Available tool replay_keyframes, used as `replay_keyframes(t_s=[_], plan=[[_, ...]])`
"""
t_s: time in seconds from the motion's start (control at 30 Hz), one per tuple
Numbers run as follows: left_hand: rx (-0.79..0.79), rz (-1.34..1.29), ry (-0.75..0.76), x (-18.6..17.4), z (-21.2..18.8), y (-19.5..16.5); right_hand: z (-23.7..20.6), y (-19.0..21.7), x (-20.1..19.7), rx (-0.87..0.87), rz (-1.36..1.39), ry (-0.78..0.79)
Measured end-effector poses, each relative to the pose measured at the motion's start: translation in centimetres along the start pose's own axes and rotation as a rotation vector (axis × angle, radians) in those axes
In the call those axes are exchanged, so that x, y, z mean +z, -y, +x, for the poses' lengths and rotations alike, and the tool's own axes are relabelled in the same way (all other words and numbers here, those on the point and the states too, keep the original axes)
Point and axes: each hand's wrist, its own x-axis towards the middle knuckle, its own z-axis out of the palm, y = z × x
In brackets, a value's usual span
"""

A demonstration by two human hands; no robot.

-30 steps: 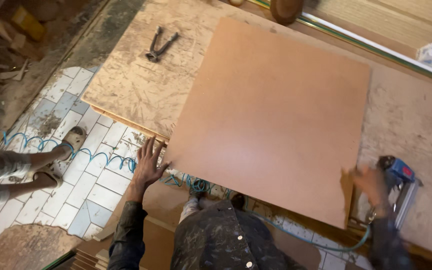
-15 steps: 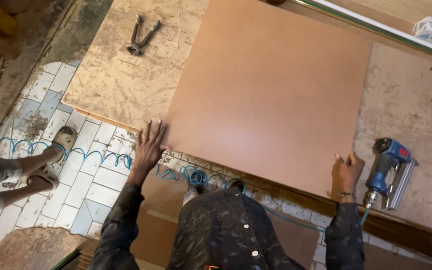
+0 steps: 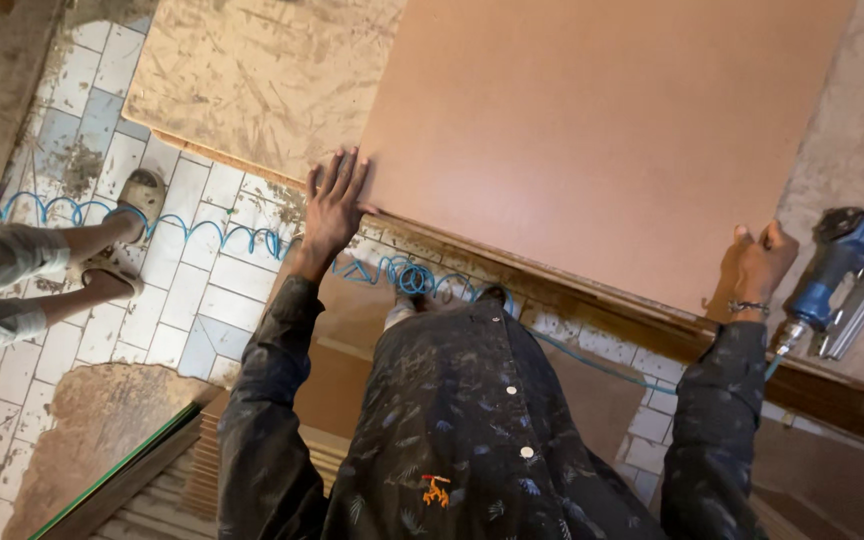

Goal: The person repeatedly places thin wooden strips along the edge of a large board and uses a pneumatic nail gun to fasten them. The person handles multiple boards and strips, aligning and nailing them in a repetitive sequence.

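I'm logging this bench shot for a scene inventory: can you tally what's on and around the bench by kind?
Hands on the board: 2, left hand and right hand
Brown boards: 1, board
Chipboard sheets: 1, sheet
Blue nail guns: 1, nail gun
Blue coiled hoses: 1, hose
Total: 6

No packages, labels, signs, screens.

The left hand (image 3: 334,205) lies flat, fingers spread, at the near left corner of a brown board (image 3: 592,140) on the surface (image 3: 242,80). The right hand (image 3: 757,265) grasps the board's near right corner, just beside a blue nail gun (image 3: 842,270).
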Motion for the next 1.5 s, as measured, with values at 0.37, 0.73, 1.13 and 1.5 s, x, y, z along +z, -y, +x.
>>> replay_keyframes(t_s=[0.37,0.73,1.13,1.5], plan=[[0.012,-0.054,-0.004,-1.2,0.5,-1.5,-0.1,0.9,-2.0,0.028,0.079,-0.026],[0.035,-0.16,-0.077,-2.6,0.0,-1.8,-1.2,2.0,-2.9,0.11,0.075,-0.066],[0.025,-0.192,-0.079,-2.5,0.3,-1.9,-0.9,1.9,-2.5,0.096,0.395,-0.124],[0.07,-0.123,-0.149,-1.5,-0.2,-1.2,-1.6,4.0,-3.6,0.07,0.084,-0.041]])
